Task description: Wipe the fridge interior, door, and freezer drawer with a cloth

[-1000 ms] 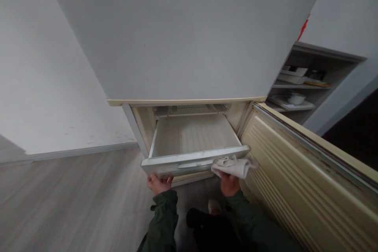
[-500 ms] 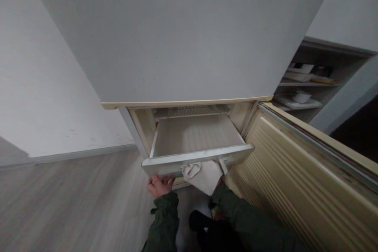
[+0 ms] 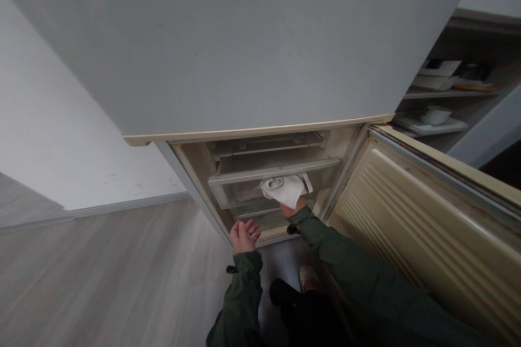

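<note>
A clear-fronted drawer (image 3: 240,190) sits mostly inside the lower compartment of a fridge, under a white grated shelf (image 3: 268,145). My right hand (image 3: 293,207) holds a pale cloth (image 3: 285,188) against the right part of the drawer front; the cloth hides most of its fingers. Lower and to the left, my left hand (image 3: 245,233) is off the drawer, fingers loosely bent and apart, with nothing in it. Another drawer front (image 3: 260,209) shows dimly lower in the compartment.
The open cream fridge door (image 3: 411,217) spreads along the right side. Behind it are shelves (image 3: 451,93) with a white bowl (image 3: 435,115) and boxes. A white wall (image 3: 81,141) stands left. My shoe (image 3: 309,276) is on the floor below.
The drawer has slid inward from its pulled-out position, with my right hand and the cloth following it. My left hand has come off the drawer's lower left edge.
</note>
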Demonstrator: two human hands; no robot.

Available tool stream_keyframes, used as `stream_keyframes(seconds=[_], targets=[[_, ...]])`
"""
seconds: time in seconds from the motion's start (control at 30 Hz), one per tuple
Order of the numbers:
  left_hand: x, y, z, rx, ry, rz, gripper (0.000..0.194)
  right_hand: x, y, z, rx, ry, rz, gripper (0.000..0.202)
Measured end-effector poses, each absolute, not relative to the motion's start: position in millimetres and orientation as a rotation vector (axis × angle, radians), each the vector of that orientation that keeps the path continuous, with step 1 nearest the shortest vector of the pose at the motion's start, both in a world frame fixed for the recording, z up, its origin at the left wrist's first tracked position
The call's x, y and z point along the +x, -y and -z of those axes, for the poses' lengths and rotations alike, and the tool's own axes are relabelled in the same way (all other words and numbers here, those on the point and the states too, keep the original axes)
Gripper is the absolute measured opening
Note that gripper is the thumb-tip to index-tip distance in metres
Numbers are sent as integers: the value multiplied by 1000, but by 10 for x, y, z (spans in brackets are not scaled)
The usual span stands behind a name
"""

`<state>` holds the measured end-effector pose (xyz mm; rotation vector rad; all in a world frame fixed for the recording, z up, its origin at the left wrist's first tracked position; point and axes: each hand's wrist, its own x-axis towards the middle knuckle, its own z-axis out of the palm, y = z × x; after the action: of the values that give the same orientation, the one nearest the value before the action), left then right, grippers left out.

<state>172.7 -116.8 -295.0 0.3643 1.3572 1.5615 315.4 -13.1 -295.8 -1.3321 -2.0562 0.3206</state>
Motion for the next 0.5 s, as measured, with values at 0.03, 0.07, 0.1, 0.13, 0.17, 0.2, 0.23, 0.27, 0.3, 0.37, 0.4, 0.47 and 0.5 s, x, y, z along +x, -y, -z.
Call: stream_keyframes(seconds=[0.03,0.07,0.1,0.13,0.17,0.2,0.23,0.27,0.3,0.37,0.4,0.47,0.5], targets=[[1796,1179,2956,406,-1377,-1487,21,3155,85,2933,-1318,2033,-337,32],[1872,1192,2969,458,-1398,-1403,20,3152,42,2914,-1304,2007,-362,31],[1950,1209,2990,520,-1418,-1313,20,3146,1,2899,-1292,1986,-389,31],[2027,1229,3018,592,-1435,-1220,19,3136,-38,2884,-1289,1973,-416,31],[2096,1250,3053,673,-1448,-1129,18,3124,-77,2866,-1293,1967,-439,32],[2154,1269,3093,761,-1457,-1040,17,3110,-116,2845,-1303,1969,-460,32],[2197,1287,3137,857,-1464,-954,17,3094,-154,2820,-1318,1971,-480,32],[2226,1299,3182,958,-1469,-870,16,3078,-192,2795,-1338,1967,-501,31],[2241,1306,3227,1063,-1473,-787,16,3060,-229,2770,-1353,1963,-523,32],[2242,1304,3306,1269,-1484,-631,15,3026,-299,2729,-1365,1947,-560,35],[2235,1298,3337,1361,-1487,-556,15,3010,-331,2716,-1365,1936,-575,36],[2225,1287,3382,1498,-1503,-421,15,2986,-380,2706,-1368,1898,-596,36],[2225,1286,3398,1544,-1508,-366,14,2980,-389,2712,-1371,1881,-608,35]])
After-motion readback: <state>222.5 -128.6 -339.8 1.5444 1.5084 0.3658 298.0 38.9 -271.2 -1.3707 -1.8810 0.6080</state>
